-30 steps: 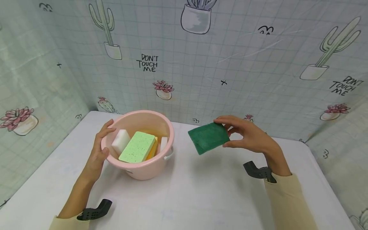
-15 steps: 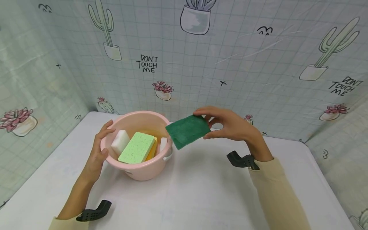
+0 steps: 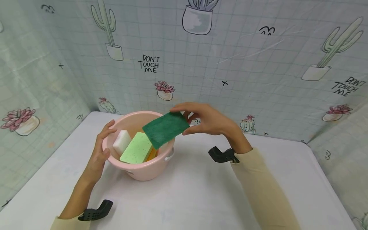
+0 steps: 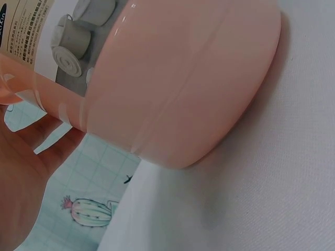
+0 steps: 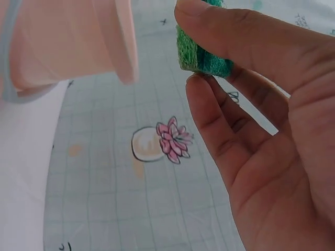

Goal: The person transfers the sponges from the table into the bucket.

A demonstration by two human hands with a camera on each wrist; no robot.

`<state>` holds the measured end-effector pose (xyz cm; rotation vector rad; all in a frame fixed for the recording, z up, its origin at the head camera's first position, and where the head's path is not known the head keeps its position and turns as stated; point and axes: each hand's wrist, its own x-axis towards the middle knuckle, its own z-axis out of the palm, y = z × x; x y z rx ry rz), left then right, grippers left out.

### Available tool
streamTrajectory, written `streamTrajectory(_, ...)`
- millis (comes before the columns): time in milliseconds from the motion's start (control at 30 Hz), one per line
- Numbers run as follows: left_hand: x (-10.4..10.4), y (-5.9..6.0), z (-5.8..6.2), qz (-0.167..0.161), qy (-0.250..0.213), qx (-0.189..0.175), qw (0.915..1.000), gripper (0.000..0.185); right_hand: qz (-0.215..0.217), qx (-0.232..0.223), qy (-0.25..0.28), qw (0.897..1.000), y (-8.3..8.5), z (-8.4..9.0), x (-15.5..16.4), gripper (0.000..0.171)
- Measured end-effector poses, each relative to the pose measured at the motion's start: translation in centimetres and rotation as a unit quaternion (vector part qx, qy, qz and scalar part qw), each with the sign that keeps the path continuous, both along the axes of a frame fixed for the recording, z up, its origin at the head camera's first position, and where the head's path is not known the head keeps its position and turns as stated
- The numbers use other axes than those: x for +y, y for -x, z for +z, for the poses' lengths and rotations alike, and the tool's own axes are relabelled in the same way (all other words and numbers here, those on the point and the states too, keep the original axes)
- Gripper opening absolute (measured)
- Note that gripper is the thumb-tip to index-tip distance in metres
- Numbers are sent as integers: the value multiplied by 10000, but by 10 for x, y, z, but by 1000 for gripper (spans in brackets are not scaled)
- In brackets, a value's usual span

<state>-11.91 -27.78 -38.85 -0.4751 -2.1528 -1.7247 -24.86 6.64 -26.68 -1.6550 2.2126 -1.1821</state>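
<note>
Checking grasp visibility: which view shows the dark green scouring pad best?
The head view: the whole dark green scouring pad shows over the pink basin. The right wrist shows only its pinched edge; the left wrist shows none.

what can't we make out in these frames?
- Yellow sponge, head view: mostly under the green sponge.
- Bucket floor, head view: hidden by sponges and the scouring pad.
- Pad, right wrist view: only an edge shows between the right hand's fingers.
- Bucket label, left wrist view: cut off, print too small.
- Left hand fingertips: behind the rim.
</note>
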Motion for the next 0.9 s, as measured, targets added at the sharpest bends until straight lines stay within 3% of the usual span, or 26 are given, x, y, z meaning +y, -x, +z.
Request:
streamTrajectory(500, -1, 2, -2, 38, 107, 69, 9999, 53, 299, -23, -568, 9979, 3, -6, -53, 61)
streamTrajectory(900, 0, 0, 2, 56, 154, -25, 9999, 53, 332, -124, -1551, 9873, -1, -6, -85, 62)
